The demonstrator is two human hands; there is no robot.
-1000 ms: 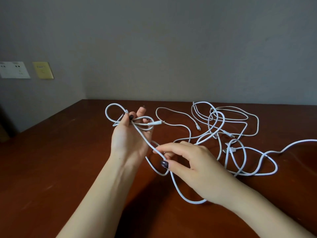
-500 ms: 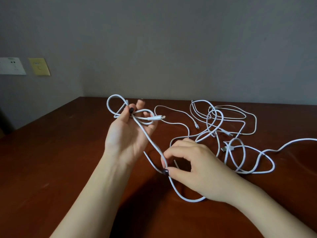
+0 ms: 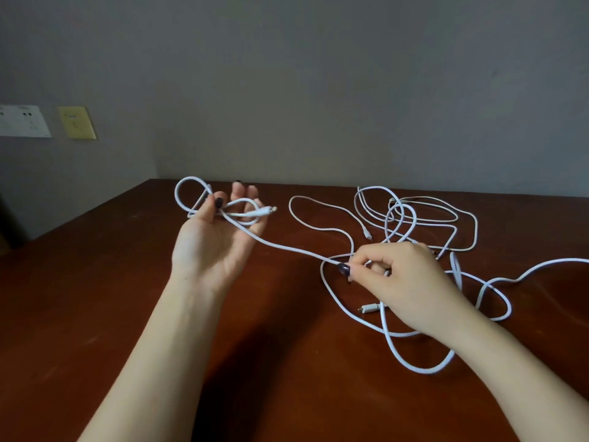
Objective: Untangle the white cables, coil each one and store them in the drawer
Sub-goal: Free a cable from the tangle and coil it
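Two hands: both on one strand [image 3: 287, 247] of the white cables [image 3: 411, 224].
Left hand [image 3: 216, 247]: raised palm up above worktop [image 3: 95, 298], thumb and fingers [image 3: 237, 191] gripping a couple of small loops [image 3: 191, 179], plug [image 3: 266, 211] poking out to the right.
Right hand [image 3: 404, 282]: low over the tangle, thumb and forefinger pinching the same strand, other fingers curled in.
Strand: stretched nearly straight between the hands.
Tangle: remaining cable crossed and looped on worktop, right of centre, one run leaving frame at right.
Done: first coil barely started, judging by the few loops.
Left: freeing this strand, finishing its coil, other cables, all storing.
Drawer: not in view.
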